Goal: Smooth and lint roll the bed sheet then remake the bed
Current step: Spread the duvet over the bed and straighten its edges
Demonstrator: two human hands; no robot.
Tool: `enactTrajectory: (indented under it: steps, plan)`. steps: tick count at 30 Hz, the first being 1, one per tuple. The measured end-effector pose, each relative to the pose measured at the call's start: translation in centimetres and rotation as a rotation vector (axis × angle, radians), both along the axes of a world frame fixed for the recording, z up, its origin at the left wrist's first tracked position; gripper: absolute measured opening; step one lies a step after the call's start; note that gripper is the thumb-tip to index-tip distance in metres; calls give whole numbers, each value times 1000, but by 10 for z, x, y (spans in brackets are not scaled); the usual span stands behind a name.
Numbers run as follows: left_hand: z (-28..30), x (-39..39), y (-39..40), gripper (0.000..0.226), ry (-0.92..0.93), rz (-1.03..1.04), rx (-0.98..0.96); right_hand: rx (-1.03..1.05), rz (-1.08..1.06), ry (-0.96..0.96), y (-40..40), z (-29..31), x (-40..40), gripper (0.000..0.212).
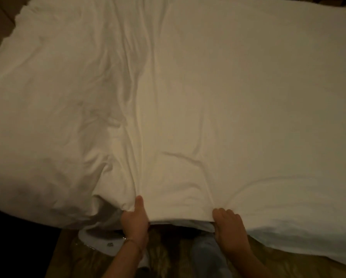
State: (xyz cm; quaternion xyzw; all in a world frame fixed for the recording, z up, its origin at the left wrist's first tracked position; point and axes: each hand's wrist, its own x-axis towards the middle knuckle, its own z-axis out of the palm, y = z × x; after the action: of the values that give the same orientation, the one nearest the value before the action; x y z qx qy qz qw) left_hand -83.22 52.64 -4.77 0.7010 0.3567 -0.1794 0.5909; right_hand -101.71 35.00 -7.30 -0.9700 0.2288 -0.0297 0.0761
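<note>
Bed fills nearly the whole view, dim warm light, white bed sheet spread over it. Right half of the sheet lies fairly flat; left half is rumpled, with long creases running from the near edge up the middle and a puffy bunched mass at the near left where cloth hangs off the edge. A short wrinkle sits just above the gap between my hands. Below the edge I see patterned floor, one leg in jeans, and a pale object by my left wrist, too dark to say what it is. No lint roller anywhere in view. My left hand grips the near hem, thumb on top of the cloth, fingers curled under and hidden. My right hand holds the same hem just to the right, fingers curled over the edge, knuckles up, tips buried in the fold. Both hands clamped on cloth, neither spread flat. Thin band on my left wrist. Step in hand, I judge: smoothing, tugging the near edge toward me to draw the creases out. Rolling not begun, remake not begun, so early in the task. Next move calls for an even pull with both hands, then working leftward, since the left side holds most of the bunching; one pull from here likely won't reach it. After that, flat palms over the middle ridges.
</note>
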Motion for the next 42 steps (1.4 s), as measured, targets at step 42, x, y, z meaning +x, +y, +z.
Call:
enactTrajectory:
  steps: [42]
  plan:
    - [0, 103, -169, 61, -696, -1638, 756, 127, 50, 194, -154, 16, 148, 61]
